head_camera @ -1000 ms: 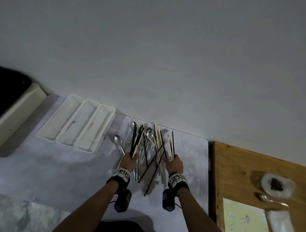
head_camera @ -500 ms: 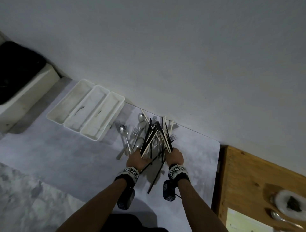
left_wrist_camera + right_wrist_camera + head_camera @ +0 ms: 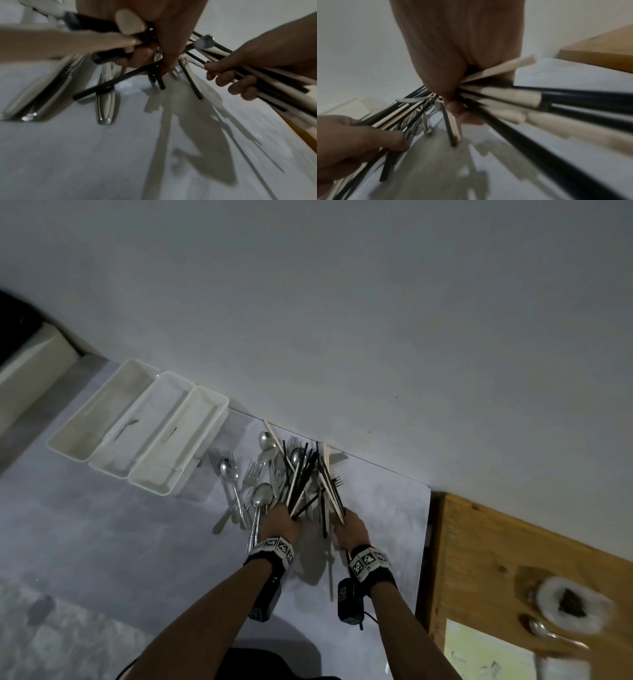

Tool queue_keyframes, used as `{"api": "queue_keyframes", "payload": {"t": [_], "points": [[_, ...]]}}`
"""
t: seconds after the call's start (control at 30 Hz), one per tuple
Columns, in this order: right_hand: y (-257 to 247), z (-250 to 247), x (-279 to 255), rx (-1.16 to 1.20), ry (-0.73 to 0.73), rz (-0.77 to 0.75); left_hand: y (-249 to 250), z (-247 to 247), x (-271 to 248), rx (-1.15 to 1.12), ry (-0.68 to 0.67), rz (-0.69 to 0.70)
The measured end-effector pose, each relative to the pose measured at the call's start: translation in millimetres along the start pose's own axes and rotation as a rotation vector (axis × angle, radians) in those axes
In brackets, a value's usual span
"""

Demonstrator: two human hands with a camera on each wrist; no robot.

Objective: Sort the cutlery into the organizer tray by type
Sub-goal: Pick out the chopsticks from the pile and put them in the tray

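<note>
left hand grips a bundle of black and beige chopsticks, fingers curled round it; right hand clamps a second chopstick bundle. both sit over the pile of steel spoons and forks just right of the white three-compartment plastic organizer tray, which stands against the wall.

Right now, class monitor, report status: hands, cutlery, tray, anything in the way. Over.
Left hand and right hand each grip a chopstick bundle. Organizer tray holds no cutlery yet. Spoons and forks loose beside it.
</note>
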State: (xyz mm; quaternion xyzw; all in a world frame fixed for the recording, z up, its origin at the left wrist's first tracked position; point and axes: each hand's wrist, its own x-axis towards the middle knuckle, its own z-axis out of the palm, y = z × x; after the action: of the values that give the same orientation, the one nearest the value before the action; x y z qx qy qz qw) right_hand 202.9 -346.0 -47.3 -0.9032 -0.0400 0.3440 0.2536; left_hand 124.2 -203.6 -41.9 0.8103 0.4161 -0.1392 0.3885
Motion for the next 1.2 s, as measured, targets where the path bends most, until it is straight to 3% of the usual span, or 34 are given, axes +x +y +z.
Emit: {"api": "queue_keyframes", "payload": {"t": [0.17, 0.43, 0.6, 1.03, 1.2], "points": [[4, -8, -2, -0.034, 0.062, 0.003, -11, -4, 9, -0.093, -0.059, -0.069], [10, -5, -5, 0.001, 0.063, 0.155, -41, -26, 11, -0.166, -0.057, -0.09], [3, -3, -12, 0.047, 0.087, 0.158, -52, -46, 8, -0.259, -0.017, -0.036], [-12, 11, -34, 0.175, 0.133, 0.199, -71, -76, 4, -0.317, -0.138, -0.016], [-12, 10, -35, 0.234, 0.177, 0.238, -73, -82, 7, -0.37, -0.093, -0.016]]}}
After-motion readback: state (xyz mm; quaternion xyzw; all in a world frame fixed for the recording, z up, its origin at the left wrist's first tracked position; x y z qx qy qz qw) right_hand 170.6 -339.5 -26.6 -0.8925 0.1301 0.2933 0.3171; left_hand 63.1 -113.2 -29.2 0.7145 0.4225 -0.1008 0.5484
